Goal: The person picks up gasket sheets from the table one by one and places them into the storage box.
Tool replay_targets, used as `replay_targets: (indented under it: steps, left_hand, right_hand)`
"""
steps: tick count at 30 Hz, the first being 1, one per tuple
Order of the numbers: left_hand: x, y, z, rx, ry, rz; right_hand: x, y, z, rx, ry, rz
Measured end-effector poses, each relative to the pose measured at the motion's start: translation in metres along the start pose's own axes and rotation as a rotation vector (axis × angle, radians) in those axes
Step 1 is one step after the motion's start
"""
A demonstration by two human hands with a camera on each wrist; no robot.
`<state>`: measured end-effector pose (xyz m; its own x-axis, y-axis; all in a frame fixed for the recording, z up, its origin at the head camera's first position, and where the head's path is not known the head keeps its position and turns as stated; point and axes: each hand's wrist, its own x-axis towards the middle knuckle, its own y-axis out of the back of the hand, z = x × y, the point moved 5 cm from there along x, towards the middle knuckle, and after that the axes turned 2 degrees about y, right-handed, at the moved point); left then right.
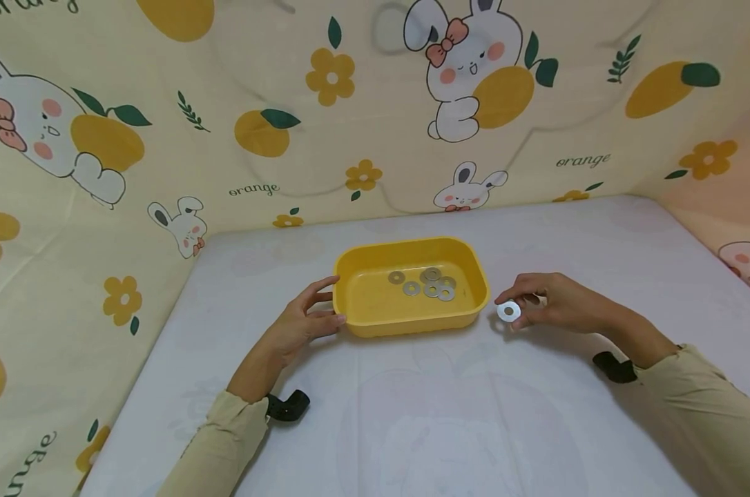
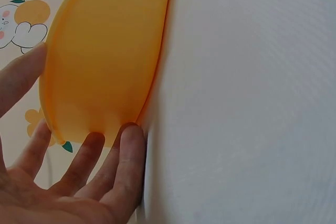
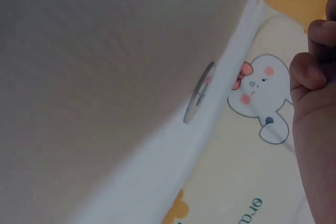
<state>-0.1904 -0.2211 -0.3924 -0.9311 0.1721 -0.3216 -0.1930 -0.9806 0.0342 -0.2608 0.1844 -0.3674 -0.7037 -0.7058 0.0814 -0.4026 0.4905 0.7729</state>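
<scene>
My left hand (image 1: 291,331) rests against the left end of a yellow plastic bin (image 1: 375,323), its thumb near the front corner. In the left wrist view, the fingertips (image 2: 94,142) touch the end of the bin. Several flat metal washers (image 1: 411,288) lie on the bin's floor, mostly grouped right of centre. To the right of the bin, my right hand (image 1: 552,304) pinches one shiny washer (image 1: 508,310) between thumb and index finger. The right wrist view has a washer (image 3: 199,93) nearly edge-on, apart from the visible fingers; whether it is the same one, I cannot tell.
A white cloth-covered table (image 1: 362,428) carries the bin. Behind and beside it hangs a cream curtain (image 1: 226,90) printed with rabbits, oranges and flowers. Black wrist-worn devices (image 1: 288,406) sit below both wrists, at the cuffs of beige sleeves (image 1: 219,442).
</scene>
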Motion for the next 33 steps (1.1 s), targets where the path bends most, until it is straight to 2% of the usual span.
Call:
replay_targets:
  steps: [4,14,17,23,33]
  left_hand:
    - [0.0,0.0,0.0,-0.001,0.001,0.0]
    - [-0.001,0.001,-0.001,-0.005,0.011,0.008]
    - [0.0,0.002,-0.001,-0.008,0.016,0.009]
    - [0.0,0.001,-0.001,-0.003,0.019,0.011]
    - [0.0,0.0,0.0,0.001,-0.002,0.004]
  right_hand:
    - [0.0,0.004,-0.003,-0.013,0.034,0.01]
    - [0.013,0.017,-0.02,-0.018,0.186,0.059]
    - [0.018,0.018,-0.023,-0.006,0.185,0.062]
    - [0.031,0.022,-0.028,-0.017,0.126,0.066]
    - [0.057,0.024,-0.039,-0.059,0.129,0.052]
